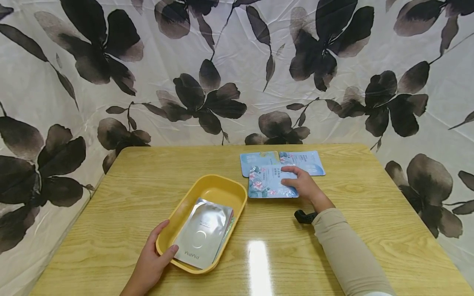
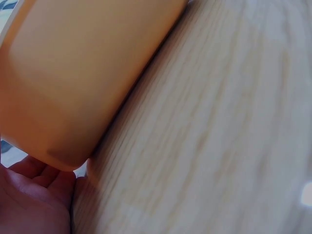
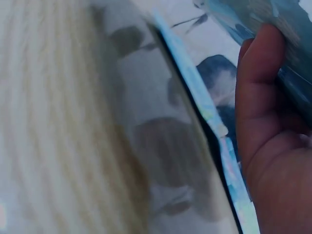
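My left hand (image 1: 149, 257) grips the near left end of a yellow plastic tray (image 1: 203, 271), thumb over the rim and fingers along the outer wall. Inside the tray lies a silver sheet mask packet (image 1: 201, 234), with the edges of other packets showing under it. At the back of the table my right hand (image 1: 305, 185) pinches the right side of a light blue, flower-printed sheet mask packet (image 1: 268, 183). In the right wrist view this held packet (image 3: 297, 53) is raised off the table. Behind it lie two more blue packets, a left one (image 1: 255, 158) and a right one (image 1: 309, 162).
The wood-grain table (image 1: 148, 176) carries the tray left of centre. A floral cloth (image 1: 222, 49) hangs behind the table's far edge and along its sides. A black band (image 1: 305, 216) is on my right wrist.
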